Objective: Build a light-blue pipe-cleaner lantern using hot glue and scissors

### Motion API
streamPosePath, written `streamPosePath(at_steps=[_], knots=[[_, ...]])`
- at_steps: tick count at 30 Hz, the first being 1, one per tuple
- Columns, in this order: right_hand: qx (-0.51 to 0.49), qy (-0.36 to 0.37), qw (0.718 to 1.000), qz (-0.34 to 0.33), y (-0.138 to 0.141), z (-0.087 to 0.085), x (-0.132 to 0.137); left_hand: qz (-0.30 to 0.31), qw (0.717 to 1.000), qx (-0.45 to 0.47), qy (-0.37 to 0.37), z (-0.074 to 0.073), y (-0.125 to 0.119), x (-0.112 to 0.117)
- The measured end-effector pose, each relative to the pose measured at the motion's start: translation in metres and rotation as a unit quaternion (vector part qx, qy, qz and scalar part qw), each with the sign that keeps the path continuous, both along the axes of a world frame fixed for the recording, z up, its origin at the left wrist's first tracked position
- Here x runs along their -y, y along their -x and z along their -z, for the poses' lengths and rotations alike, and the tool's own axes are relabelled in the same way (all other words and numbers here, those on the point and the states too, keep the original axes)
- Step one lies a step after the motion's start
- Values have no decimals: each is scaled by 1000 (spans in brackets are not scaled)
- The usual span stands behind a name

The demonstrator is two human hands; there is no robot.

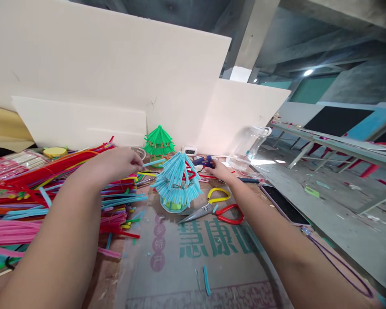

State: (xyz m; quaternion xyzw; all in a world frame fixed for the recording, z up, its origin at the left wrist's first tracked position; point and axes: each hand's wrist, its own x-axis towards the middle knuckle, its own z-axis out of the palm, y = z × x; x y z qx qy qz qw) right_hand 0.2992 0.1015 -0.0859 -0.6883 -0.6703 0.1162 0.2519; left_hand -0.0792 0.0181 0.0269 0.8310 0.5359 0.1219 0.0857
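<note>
My left hand (pixel 124 163) pinches a short light blue pipe cleaner (pixel 152 163) beside a light blue, tiered pipe-cleaner model (pixel 176 180) shaped like a pointed roof. Beyond the model on the right, my right hand (pixel 220 171) has its fingers closed on a dark blue glue gun (pixel 204 162); the model hides part of the tool's front end. Scissors (pixel 206 210) with one yellow and one red handle lie partly spread just right of the model. A similar green pipe-cleaner model (pixel 159 143) stands behind.
Bundles of coloured pipe cleaners (pixel 116 201) cover the left side. White boards (pixel 116 68) rise behind. A small digital clock (pixel 189 150), a clear plastic jug (pixel 249 148) and a phone (pixel 284 205) stand or lie around. A blue offcut (pixel 206 280) rests on the printed sheet (pixel 167 283).
</note>
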Motion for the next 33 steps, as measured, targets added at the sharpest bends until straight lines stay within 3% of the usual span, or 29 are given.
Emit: streamPosePath(at_steps=[4, 7, 10, 13, 16, 18, 20, 22, 26, 30, 33], knots=[[-23, -4, 999, 38, 7, 7, -11, 135, 985, 3, 104, -16, -15, 34], [-55, -37, 996, 57, 10, -1, -10, 171, 978, -25, 119, -18, -43, 53], [-100, -78, 990, 55, 10, -22, 3, 146, 984, -51, 93, -12, -61, 53], [-142, -105, 984, 28, 11, -48, 28, 122, 988, -35, 84, -9, -59, 44], [-180, -134, 974, -15, 17, -70, 56, 83, 995, 41, 33, -11, -51, 35], [-231, -168, 953, -98, 23, -79, 74, 25, 990, 132, -39, -9, -50, 28], [-268, -180, 931, -170, 28, -84, 89, -23, 969, 220, -109, -3, -54, 21], [-280, -172, 923, -202, 31, -84, 102, -14, 950, 278, -144, 6, -63, 13], [-247, -157, 934, -207, 28, -81, 120, 56, 942, 308, -119, 22, -81, 6], [-180, -134, 936, -269, 23, -86, 131, 58, 943, 316, -84, 25, -88, 8], [-177, -115, 939, -272, 27, -90, 137, 59, 941, 323, -79, 23, -86, 8]])
